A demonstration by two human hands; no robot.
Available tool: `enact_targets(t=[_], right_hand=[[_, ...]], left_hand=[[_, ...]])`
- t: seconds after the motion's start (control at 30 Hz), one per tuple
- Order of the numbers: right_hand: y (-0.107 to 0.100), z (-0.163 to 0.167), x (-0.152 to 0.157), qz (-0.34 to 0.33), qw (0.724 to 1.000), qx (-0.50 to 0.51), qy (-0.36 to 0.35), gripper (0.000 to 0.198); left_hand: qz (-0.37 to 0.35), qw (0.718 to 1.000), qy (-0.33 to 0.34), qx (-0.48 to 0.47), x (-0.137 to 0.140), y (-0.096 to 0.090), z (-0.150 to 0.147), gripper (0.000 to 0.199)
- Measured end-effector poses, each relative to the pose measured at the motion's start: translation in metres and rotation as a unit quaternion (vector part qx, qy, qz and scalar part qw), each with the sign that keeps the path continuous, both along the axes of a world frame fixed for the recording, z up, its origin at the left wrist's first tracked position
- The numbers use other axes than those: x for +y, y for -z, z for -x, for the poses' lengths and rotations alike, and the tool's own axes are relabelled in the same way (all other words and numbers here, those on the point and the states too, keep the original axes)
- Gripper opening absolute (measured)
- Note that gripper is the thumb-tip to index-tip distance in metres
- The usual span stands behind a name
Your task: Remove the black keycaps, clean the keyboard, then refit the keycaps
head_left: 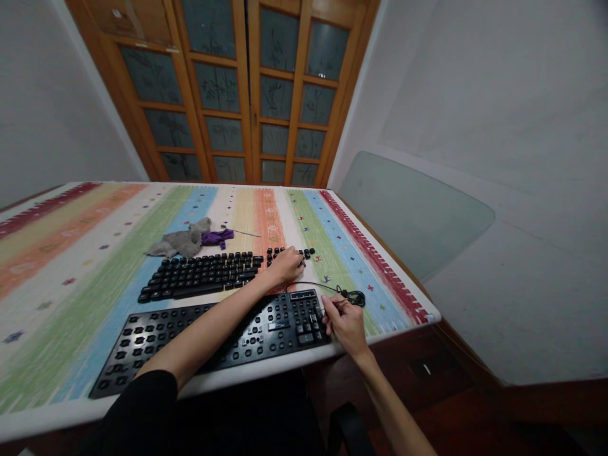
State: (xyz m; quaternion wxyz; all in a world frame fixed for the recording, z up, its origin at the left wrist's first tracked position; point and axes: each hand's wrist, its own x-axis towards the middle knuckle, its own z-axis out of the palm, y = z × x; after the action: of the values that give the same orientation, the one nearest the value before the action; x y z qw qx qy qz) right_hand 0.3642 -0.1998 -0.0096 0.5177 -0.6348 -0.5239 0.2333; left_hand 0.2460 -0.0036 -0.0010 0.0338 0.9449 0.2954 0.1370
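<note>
A black keyboard base (223, 366) lies along the table's near edge, with most key positions bare and several keycaps on its number pad (306, 329). My right hand (346, 322) is closed in a pinch at the base's right end; whatever is between its fingers is too small to make out. Behind the base, loose black keycaps (204, 275) are laid out in keyboard rows. Reaching across the base, my left hand (286, 265) is at the right-hand group of loose keycaps (308, 252), its fingertips closed on a keycap, partly hidden by the hand.
A coiled black cable (354, 297) lies right of the base. Farther back are a grey plush toy (183, 240), a purple cloth piece (218, 238) and a thin metal rod (247, 234). A striped cloth (118, 253) covers the table. A wall stands to the right.
</note>
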Motion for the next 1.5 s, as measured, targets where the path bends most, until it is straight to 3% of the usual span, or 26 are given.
enact_targets(t=[0.1, 0.2, 0.33, 0.43, 0.63, 0.83, 1.0, 1.23, 1.5], right_hand=[[0.005, 0.003, -0.003, -0.010, 1.000, -0.014, 0.002, 0.044], [0.007, 0.010, -0.005, -0.048, 0.994, -0.103, 0.001, 0.044], [0.002, 0.015, 0.000, -0.092, 0.964, -0.247, -0.031, 0.045], [-0.005, 0.014, 0.011, -0.076, 0.950, -0.297, -0.060, 0.044], [-0.021, 0.009, 0.037, 0.018, 0.971, -0.235, -0.047, 0.044], [-0.026, -0.001, 0.049, 0.042, 0.983, -0.172, -0.042, 0.049], [-0.035, -0.013, 0.051, -0.010, 0.994, -0.113, 0.000, 0.051], [-0.033, -0.014, 0.052, -0.069, 0.992, -0.107, 0.024, 0.051], [-0.032, -0.014, 0.048, -0.110, 0.983, -0.138, 0.052, 0.051]], left_hand=[[-0.002, 1.000, 0.002, 0.002, 0.000, 0.000, 0.000, 0.020], [-0.002, 1.000, 0.001, 0.002, 0.000, 0.000, 0.001, 0.019], [-0.001, 1.000, 0.003, 0.001, 0.000, -0.002, 0.002, 0.018], [-0.002, 1.000, 0.005, -0.001, -0.001, -0.004, 0.003, 0.018], [0.005, 1.000, 0.009, -0.018, -0.005, -0.008, 0.018, 0.017], [0.026, 0.995, 0.030, -0.088, -0.012, -0.015, 0.034, 0.016], [0.084, 0.980, 0.114, -0.140, -0.030, -0.025, 0.038, 0.014], [0.153, 0.949, 0.214, -0.174, -0.053, -0.026, 0.030, 0.027], [0.146, 0.953, 0.216, -0.155, -0.050, -0.023, 0.024, 0.012]])
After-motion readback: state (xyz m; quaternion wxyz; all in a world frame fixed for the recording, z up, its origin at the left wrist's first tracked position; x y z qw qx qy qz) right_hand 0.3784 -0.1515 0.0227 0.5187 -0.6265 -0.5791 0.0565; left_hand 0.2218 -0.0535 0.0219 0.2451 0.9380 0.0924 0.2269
